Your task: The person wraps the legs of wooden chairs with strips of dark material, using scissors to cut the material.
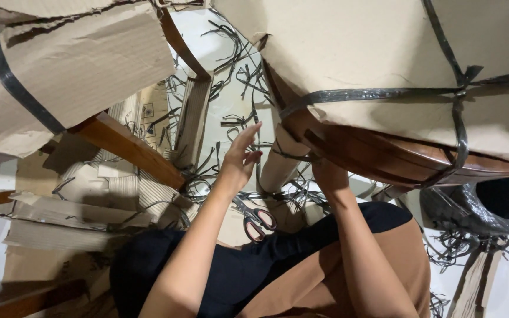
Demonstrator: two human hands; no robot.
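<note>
Reaching up from the lap, the left hand (240,156) was spread, fingers (248,134) apart and holding nothing, just beside a cardboard-wrapped leg (281,162) of the wooden furniture piece (378,156). The right hand (328,175) was pressed against the dark wooden rim under that piece, its fingers hidden behind the wood, so I could not tell whether they gripped it. Black plastic straps (384,93) bound the cardboard wrapping (360,53) above, red-handled scissors (257,219) lay on the floor between the forearms, and cut strap scraps (231,41) littered the floor
</note>
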